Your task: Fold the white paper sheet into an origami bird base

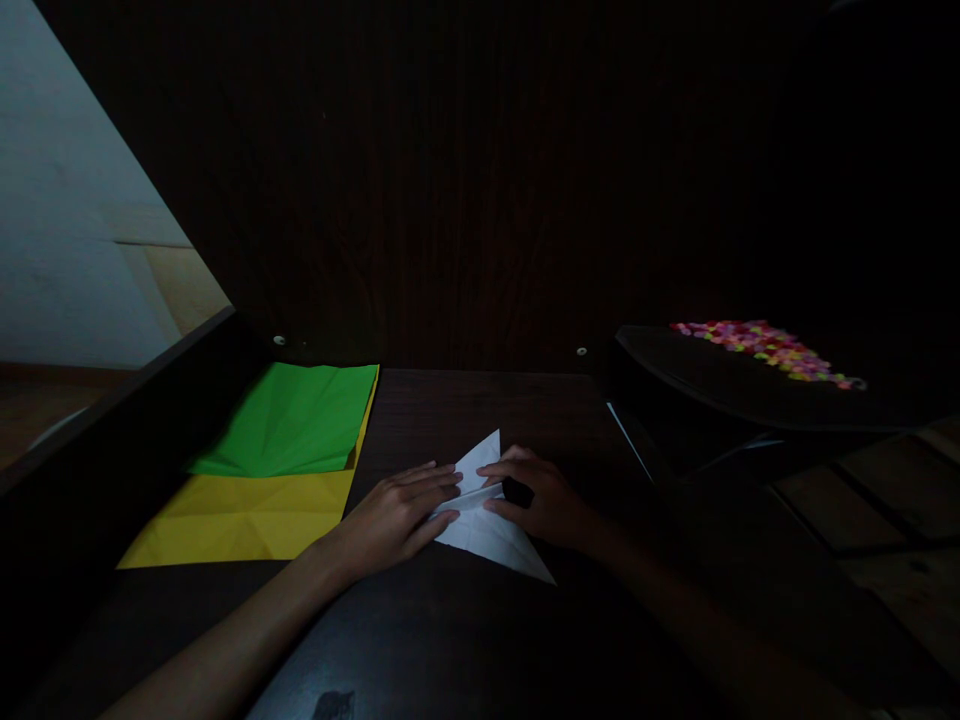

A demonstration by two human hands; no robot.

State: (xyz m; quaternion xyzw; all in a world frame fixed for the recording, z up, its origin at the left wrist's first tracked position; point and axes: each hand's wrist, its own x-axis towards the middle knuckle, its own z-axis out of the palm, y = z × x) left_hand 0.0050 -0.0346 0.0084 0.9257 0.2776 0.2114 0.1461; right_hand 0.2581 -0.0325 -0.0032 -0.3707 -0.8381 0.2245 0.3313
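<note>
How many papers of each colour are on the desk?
White paper, under the left hand and right hand: 1
Green paper: 1
Yellow paper: 1
Total: 3

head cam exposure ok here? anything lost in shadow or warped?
Head view: badly underexposed; the dark table and back panel merge into black. Only the white paper, green sheet and yellow sheet read clearly. Left hand is visible, right hand dimmer, its forearm nearly lost. Straight edges splay outward toward the corners; no glare.
</note>
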